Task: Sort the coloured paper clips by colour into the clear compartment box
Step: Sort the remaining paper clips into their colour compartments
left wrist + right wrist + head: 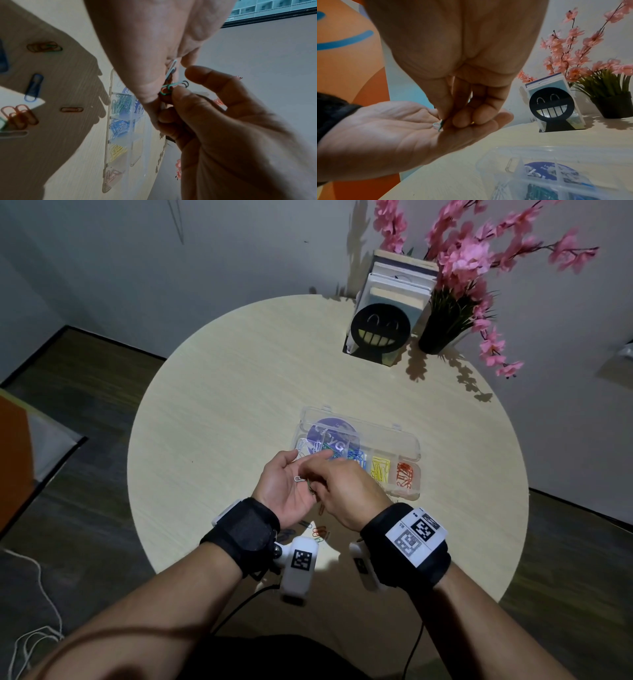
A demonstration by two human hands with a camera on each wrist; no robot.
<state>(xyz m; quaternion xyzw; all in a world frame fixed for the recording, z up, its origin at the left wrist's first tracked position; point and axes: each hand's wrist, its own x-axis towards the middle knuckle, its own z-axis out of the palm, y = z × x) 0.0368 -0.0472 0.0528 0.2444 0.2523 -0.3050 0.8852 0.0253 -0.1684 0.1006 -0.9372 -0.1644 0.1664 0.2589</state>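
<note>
— What did the right wrist camera catch?

— The left hand (399,129) lay palm up, fingers straight. The right hand (453,67) reached down onto it, fingertips (462,119) pinching a white paper clip (436,125) against the palm.

— And below?

— The clear compartment box (488,159) sat on the pale table (513,138), one clip in its corner cell. Behind stood a black smiley bookend (551,106) and pink flowers (570,44) in a dark pot (614,106).

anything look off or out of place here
Yes: unsorted paper clips lie loose on the table, outside the compartment box. The right hand pinches a tangled bunch of mixed-colour clips over the open left hand. Nothing looks damaged.
</note>
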